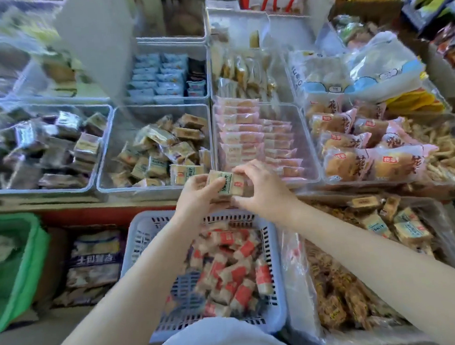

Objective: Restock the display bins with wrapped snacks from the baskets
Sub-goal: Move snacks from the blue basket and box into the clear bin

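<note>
Holding a small stack of tan wrapped snacks (223, 182) between both hands, the person has it at the near edge of the surface, just over the near rims of two clear bins. The left hand (199, 191) has its fingers curled around the stack's left side, and the right hand (259, 186) grasps its right side with fingers bent over the top. The middle bin (107, 164), which holds matching tan packets, is only partly filled, its left part bare. The pink-packet bin (309, 150) beside it has neat rows along its left and an open strip on its right. Below, the blue basket (144, 232) is well stocked with red-and-white packets, so by the look of it, restocking is midway, with plenty left to move
</note>
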`<state>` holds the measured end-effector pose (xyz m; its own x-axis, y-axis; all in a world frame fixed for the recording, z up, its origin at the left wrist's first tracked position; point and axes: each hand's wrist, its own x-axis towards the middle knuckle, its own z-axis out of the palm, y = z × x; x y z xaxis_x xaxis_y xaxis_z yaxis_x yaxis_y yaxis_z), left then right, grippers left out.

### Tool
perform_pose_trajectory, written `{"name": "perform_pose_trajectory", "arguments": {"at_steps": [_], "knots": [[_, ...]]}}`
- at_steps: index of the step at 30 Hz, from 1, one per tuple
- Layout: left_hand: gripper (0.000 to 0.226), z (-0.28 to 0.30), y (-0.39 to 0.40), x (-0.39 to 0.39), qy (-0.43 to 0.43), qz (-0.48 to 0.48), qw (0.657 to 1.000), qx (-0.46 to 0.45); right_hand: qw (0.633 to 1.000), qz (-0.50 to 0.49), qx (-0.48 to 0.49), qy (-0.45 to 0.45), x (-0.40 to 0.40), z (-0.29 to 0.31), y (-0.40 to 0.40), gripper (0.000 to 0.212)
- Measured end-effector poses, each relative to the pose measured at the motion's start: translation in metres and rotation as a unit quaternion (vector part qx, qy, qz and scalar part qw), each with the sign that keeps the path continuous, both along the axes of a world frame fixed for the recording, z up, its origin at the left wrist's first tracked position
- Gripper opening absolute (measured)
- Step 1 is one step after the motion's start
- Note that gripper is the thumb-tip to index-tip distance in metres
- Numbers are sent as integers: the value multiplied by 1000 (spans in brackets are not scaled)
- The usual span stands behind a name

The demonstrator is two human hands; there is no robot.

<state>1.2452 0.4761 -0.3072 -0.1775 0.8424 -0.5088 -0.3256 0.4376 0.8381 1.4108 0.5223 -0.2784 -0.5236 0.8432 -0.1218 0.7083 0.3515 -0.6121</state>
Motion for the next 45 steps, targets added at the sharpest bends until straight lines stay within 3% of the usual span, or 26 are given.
{"name": "perform_pose_trajectory", "arguments": {"at_steps": [2, 4, 6, 7, 9, 10, 12, 15, 21, 24, 28, 32, 35, 38, 41, 43, 45], "knots": [[56, -8, 6, -45, 18, 30, 999, 6, 998, 47, 21, -26, -47, -1, 17, 58], [50, -16, 9, -89, 62, 59, 996, -5, 996, 80, 28, -38, -90, -6, 36, 59], [43, -32, 9, -132, 190, 58, 980, 6, 994, 82, 31, -58, -131, -12, 55, 55], [49, -43, 8, -153, 301, 37, 953, 10, 995, 76, 29, -64, -150, -15, 65, 52], [68, -66, 8, -191, 526, -45, 849, -7, 996, 55, 30, -66, -187, -22, 85, 45], [77, -75, 7, -206, 589, -99, 802, -29, 996, 47, 42, -68, -206, -25, 95, 41], [92, -93, 5, -228, 626, -189, 754, -63, 993, 41, 79, -80, -243, -34, 115, 35], [94, -108, 3, -237, 638, -237, 732, -41, 986, 35, 118, -110, -294, -49, 142, 24], [85, -115, 5, -239, 644, -234, 727, -37, 971, 10, 129, -202, -356, -100, 176, 22], [84, -118, 5, -241, 645, -236, 726, -33, 970, 48, 114, -211, -364, -126, 170, 35], [84, -119, 5, -242, 649, -240, 721, -38, 921, 132, 109, -351, -357, -132, 162, 61], [88, -113, 4, -244, 644, -250, 721, -51, 928, 146, 145, -310, -333, -113, 144, 59], [86, -102, 1, -242, 639, -234, 731, -56, 975, 108, 139, -135, -284, -95, 105, 41], [68, -84, 0, -202, 636, -144, 756, 55, 991, 52, 126, -16, -195, -82, 58, 21], [58, -57, 6, -117, 561, -135, 804, 140, 997, -57, 45, -17, -85, -73, 6, 20], [43, -42, 10, -48, 482, -233, 837, 113, 987, -149, -9, -57, -7, -81, -24, 19], [30, -37, 12, 19, 433, -313, 838, 105, 964, -249, -25, -85, 70, -96, -48, 17]]}}
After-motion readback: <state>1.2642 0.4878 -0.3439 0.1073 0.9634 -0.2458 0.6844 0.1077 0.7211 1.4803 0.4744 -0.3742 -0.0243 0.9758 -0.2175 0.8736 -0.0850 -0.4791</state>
